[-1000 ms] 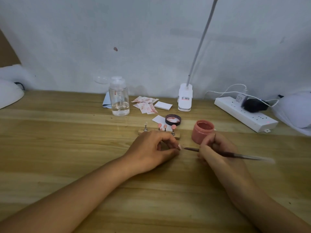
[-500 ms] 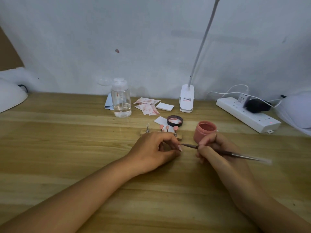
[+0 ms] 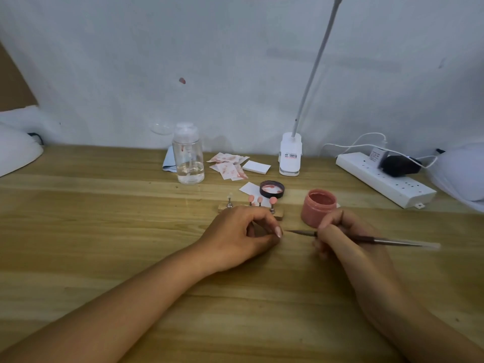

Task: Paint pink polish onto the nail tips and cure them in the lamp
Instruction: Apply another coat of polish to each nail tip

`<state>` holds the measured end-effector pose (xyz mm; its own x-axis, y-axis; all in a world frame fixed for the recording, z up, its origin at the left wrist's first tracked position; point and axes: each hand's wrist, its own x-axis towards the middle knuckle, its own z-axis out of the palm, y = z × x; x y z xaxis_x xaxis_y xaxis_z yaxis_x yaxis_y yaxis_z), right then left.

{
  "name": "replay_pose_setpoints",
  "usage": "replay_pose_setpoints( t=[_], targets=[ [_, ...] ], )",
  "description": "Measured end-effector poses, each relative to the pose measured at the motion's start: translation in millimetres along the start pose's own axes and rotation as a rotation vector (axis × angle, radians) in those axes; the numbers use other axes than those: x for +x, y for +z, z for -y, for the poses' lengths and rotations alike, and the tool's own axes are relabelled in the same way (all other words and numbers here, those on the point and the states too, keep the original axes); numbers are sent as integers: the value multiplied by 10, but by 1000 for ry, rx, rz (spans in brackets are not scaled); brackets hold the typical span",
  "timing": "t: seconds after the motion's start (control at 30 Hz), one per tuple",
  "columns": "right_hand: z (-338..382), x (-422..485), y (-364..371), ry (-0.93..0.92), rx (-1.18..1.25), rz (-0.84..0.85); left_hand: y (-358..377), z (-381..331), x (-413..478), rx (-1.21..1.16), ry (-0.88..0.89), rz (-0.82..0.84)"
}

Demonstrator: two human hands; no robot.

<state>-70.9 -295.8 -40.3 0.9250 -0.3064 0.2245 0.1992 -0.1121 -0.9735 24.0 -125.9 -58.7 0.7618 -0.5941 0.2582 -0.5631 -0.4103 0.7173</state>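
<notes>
A tip (image 3: 278, 232) is seemingly being pinched steady by left fingers (image 3: 264, 216); a brush (image 3: 387, 241), clamped in right fingers (image 3: 332, 219), is being aimed at it.

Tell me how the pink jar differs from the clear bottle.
The pink jar is short and opaque; the clear bottle is taller and see-through. The jar stands open; the bottle wears its top. The jar sits by the right hand; the bottle stands farther back. Both stand upright on the table.
</notes>
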Motion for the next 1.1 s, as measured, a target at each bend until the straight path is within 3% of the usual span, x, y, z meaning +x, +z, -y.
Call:
replay_pose_setpoints(
  t=[0.43, 0.6, 0.7, 0.93, 1.1],
  targets=[
    [-13, 5, 11, -12, -29, 61, 0, -7, -9, -15, -1, -1],
    [48, -9, 8, -200, 31, -118, -1, -17, -12, -25, -6, -8],
    [74, 37, -32, -277, -60, -218, -6, -22, -18, -19, 1, -9],
    [-6, 142, -176, -85, -158, -277, 5, -15, -21, -58, 9, -38],
    [-13, 125, -163, -61, -162, -276, 10, 7, -17, -18, 17, -35]
  ],
)
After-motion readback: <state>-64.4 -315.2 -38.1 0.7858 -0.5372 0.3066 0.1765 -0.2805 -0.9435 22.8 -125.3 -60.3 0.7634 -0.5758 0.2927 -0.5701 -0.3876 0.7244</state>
